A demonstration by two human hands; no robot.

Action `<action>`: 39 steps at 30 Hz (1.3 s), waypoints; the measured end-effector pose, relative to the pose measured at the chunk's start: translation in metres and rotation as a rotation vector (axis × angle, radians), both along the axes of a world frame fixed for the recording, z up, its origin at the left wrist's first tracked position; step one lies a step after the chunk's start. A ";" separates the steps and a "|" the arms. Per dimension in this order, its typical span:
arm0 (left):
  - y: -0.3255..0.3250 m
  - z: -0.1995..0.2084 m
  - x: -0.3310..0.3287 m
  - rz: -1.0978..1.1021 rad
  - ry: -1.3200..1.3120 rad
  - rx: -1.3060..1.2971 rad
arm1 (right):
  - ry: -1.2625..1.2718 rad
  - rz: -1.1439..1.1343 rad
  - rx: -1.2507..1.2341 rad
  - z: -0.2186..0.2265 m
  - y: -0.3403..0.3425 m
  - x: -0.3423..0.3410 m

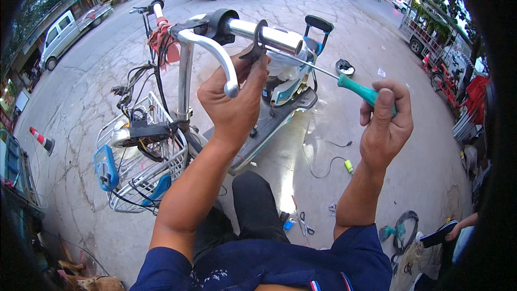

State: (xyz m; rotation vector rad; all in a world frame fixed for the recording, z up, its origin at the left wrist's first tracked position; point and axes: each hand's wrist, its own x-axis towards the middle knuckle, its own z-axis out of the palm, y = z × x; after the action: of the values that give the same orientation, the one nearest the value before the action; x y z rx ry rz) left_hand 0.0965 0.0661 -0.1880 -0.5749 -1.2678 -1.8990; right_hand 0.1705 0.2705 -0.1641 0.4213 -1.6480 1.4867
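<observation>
An electric scooter's bare metal handlebar [269, 36] runs across the upper middle, with a silver brake lever [211, 49] below it. My left hand [234, 94] is closed, its fingertips pinching a black ring-shaped clamp [257, 44] that sits around the bar near its cut end. In my right hand [385, 124] is a screwdriver, gripped by its green handle [360, 90]. Its thin shaft points left toward the clamp; whether the tip touches a screw there is hidden. A black fitting [222, 26] sits further in on the bar.
Loose wires and a white wire basket [129, 183] are at the scooter's front, with a blue-framed display [106, 168] hanging there. Scissors [306, 223], a cable [323, 175] and a green power tool [396, 231] lie on the ground. Another person's hand [453, 233] shows at lower right.
</observation>
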 end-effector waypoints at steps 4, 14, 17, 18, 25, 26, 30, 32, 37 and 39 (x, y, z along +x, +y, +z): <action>0.002 -0.001 -0.001 -0.015 0.010 0.018 | 0.242 0.041 0.067 0.006 -0.002 -0.014; 0.000 -0.002 -0.003 0.005 0.029 -0.040 | 0.205 0.003 0.089 0.006 0.013 -0.039; 0.000 -0.002 -0.004 0.012 0.031 -0.039 | 0.244 0.092 0.094 0.006 0.011 -0.040; 0.000 -0.002 -0.005 0.014 0.033 -0.037 | 0.188 0.104 0.092 0.007 0.012 -0.039; 0.001 -0.003 -0.005 -0.003 0.054 0.003 | 0.023 0.053 0.084 0.011 0.014 -0.034; 0.001 -0.003 -0.005 0.007 0.053 -0.007 | 0.107 0.087 0.115 0.011 0.014 -0.034; 0.000 -0.004 -0.006 0.021 0.051 -0.054 | 0.262 0.175 0.104 0.012 0.014 -0.043; 0.001 -0.003 -0.005 0.023 0.059 -0.044 | 0.137 0.150 0.049 0.014 0.013 -0.038; -0.002 -0.002 -0.006 0.062 0.049 -0.060 | -0.154 -0.010 0.042 0.015 0.014 -0.029; -0.002 -0.002 -0.007 0.078 0.061 -0.064 | 0.000 0.060 0.093 0.012 0.015 -0.032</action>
State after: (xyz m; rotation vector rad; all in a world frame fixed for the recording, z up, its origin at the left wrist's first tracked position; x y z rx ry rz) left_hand 0.0892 0.0640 -0.1904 -0.6033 -1.2969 -1.7691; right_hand 0.1389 0.2860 -0.1521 0.5258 -1.7227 1.4577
